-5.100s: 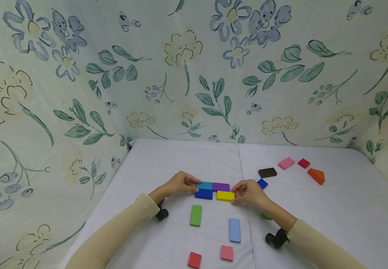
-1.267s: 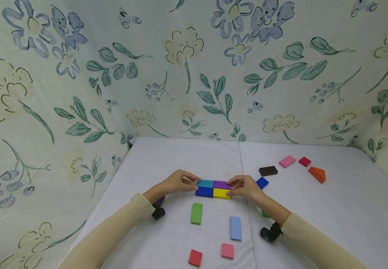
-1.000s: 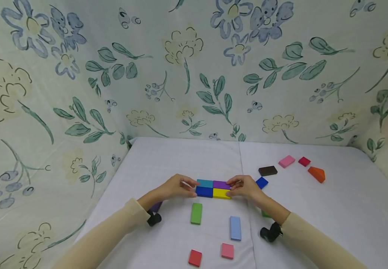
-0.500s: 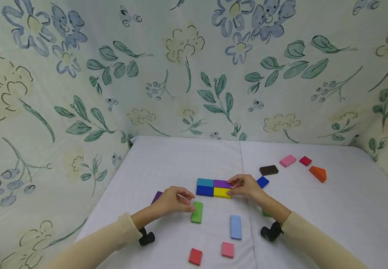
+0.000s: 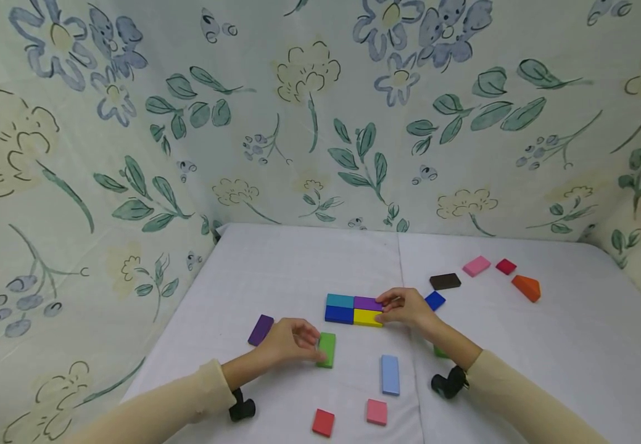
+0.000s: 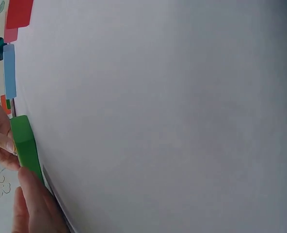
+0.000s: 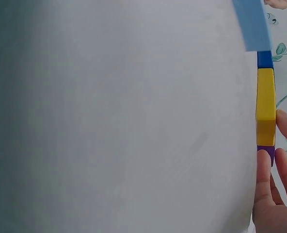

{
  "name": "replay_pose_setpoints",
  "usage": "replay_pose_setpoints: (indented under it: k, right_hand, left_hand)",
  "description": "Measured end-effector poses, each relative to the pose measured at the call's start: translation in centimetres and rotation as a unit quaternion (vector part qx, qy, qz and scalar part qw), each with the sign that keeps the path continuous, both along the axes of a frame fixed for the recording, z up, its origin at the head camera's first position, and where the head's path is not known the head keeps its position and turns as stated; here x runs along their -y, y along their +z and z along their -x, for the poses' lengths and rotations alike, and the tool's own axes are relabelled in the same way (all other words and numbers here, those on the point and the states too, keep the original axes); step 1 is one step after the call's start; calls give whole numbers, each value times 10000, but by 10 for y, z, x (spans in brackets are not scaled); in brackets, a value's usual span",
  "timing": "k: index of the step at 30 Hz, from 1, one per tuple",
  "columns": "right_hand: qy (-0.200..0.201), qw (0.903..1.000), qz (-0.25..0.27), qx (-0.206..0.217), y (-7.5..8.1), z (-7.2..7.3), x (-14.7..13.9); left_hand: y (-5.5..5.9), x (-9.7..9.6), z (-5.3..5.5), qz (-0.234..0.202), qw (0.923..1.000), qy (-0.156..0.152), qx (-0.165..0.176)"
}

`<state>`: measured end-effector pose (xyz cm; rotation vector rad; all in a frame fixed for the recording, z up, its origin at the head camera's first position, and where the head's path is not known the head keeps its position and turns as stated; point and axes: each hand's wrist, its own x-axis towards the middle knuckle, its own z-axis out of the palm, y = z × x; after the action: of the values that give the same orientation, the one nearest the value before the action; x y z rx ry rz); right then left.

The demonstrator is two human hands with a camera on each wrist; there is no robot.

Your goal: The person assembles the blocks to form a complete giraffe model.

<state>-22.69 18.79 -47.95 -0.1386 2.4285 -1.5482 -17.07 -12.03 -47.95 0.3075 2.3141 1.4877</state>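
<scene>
Four flat blocks, teal (image 5: 340, 301), purple (image 5: 366, 303), dark blue (image 5: 339, 315) and yellow (image 5: 366, 317), lie edge to edge as a two-row rectangle on the white cloth. My right hand (image 5: 411, 312) rests thumb and fingertips against the right end of the yellow and purple blocks. Below the rectangle lies an upright green block (image 5: 328, 349). My left hand (image 5: 287, 342) is at its left side, thumb touching its lower left edge, fingers loosely bent. In the left wrist view a digit meets the near end of the green block (image 6: 26, 145).
A dark purple block (image 5: 260, 330) lies behind the left hand. Light blue (image 5: 390, 375), pink (image 5: 377, 412) and red (image 5: 323, 423) blocks lie nearer. Brown (image 5: 445, 281), blue (image 5: 435, 301), pink (image 5: 476, 266), red (image 5: 506, 266) and orange (image 5: 527, 288) pieces lie right.
The yellow block has moved left against the dark blue one, closing the gap. My left hand has left the rectangle and come down to the green block. My right hand stays at the rectangle.
</scene>
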Motion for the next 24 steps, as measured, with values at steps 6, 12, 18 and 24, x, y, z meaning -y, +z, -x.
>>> replay_pose_setpoints:
  k: [6,12,18,24]
  right_hand:
    - [54,10000,23,6,1,0,0]
    - [120,9998,158,29,2,0,-1]
    - [120,9998,176,39,1,1,-2]
    - [112,9998,164,45,1,1,-2]
  left_hand:
    - [-4,-1,0,-365,9993,-94,72]
    - [0,-1,-1,-396,9991,-149,12]
    - [0,-3,-1,-378,9991,-169,-75]
    - [-2,-4,-2,-469,9987,-198,-86]
